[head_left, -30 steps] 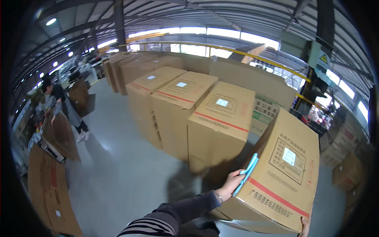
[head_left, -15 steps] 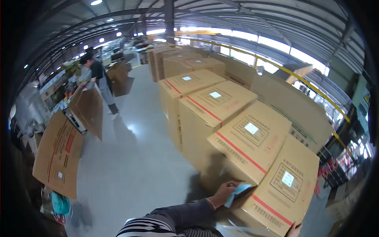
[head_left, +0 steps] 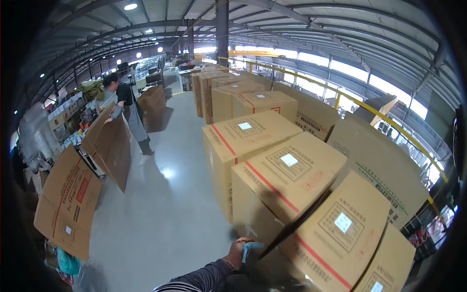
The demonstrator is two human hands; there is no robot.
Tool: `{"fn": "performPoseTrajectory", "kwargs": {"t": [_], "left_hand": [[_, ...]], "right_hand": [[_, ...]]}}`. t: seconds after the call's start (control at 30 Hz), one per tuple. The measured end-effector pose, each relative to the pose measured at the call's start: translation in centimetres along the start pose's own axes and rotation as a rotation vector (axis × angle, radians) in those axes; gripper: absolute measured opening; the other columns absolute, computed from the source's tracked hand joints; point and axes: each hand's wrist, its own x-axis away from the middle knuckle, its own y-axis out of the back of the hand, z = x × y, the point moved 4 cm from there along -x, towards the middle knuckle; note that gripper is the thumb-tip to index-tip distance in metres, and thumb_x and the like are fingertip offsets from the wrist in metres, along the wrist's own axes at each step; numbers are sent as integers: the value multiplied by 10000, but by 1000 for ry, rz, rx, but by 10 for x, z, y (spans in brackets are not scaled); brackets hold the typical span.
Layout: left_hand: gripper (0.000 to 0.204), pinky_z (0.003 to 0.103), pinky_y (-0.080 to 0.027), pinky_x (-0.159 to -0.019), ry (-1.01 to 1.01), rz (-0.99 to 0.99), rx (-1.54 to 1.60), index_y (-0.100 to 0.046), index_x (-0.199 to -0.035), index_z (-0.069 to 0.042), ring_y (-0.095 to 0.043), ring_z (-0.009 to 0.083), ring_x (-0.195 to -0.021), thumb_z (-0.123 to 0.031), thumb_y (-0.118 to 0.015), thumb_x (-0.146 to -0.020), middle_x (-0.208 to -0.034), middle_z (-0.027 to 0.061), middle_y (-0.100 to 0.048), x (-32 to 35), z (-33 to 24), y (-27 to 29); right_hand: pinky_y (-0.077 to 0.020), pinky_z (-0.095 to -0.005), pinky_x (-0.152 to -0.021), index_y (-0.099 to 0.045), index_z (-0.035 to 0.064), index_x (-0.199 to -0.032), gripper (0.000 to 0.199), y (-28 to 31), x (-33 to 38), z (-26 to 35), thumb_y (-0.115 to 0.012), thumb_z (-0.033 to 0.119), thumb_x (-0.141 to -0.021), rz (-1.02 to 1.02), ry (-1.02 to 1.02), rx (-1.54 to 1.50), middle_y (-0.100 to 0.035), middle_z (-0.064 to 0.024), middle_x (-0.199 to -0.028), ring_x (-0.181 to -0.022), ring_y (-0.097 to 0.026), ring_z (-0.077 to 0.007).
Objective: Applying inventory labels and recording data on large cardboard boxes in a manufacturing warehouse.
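My left hand [head_left: 237, 253] is closed around a thin light blue piece [head_left: 252, 247], which may be cloth or paper; I cannot tell which. It is beside the lower left of a large brown cardboard box [head_left: 316, 238] with a red stripe and a white label on top. A dark gap parts this box from another carton [head_left: 272, 180] beyond it. At the lower right, a further carton [head_left: 389, 260] stands close by on the near side. My right hand is out of sight.
More cartons [head_left: 253, 134] stretch away in a row. Large cardboard sheets [head_left: 379, 170] lean behind them, near a yellow rail [head_left: 384, 115]. Across the grey floor [head_left: 160, 214] at left, a person [head_left: 129, 104] stands by upright cardboard panels [head_left: 112, 151]. Another sheet [head_left: 68, 204] leans nearer.
My left hand has shifted left with the light blue piece. My right hand, at the nearest carton's edge before, has gone from view. The view has shifted, and the nearest cartons appear lower right.
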Motion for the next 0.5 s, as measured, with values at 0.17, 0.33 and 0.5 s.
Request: {"fn": "performPoseTrajectory", "kwargs": {"t": [0.17,0.33,0.5], "left_hand": [[207,293,-515,-762,-268,-37,107,-631,-1103,8,-627,148,-864,-126,-526,-986,-981,109,-675,-108,-88,26],[207,239,-468,-638,-416,-274,-8,-656,-1081,-4,-560,67,-725,-170,-587,-979,-858,6,-633,-159,-167,54],[210,211,-456,-654,-406,-239,-130,-672,-1087,8,-564,54,-723,-122,-651,-922,-848,-15,-644,-166,-175,57]], "right_hand": [[-462,-483,-942,-610,-28,-1185,414,290,-65,82,-558,319,-965,-252,267,-1473,-619,-239,-1153,-1067,-584,-368],[-393,-462,-1079,-485,76,-1408,490,482,-68,164,-599,193,-946,-207,825,-1759,-481,-201,-1426,-1322,-451,-389],[-198,-588,-1137,-297,85,-1508,895,530,-48,238,-742,262,-752,-22,1178,-1549,-281,-228,-1547,-1453,-197,-403]]}}
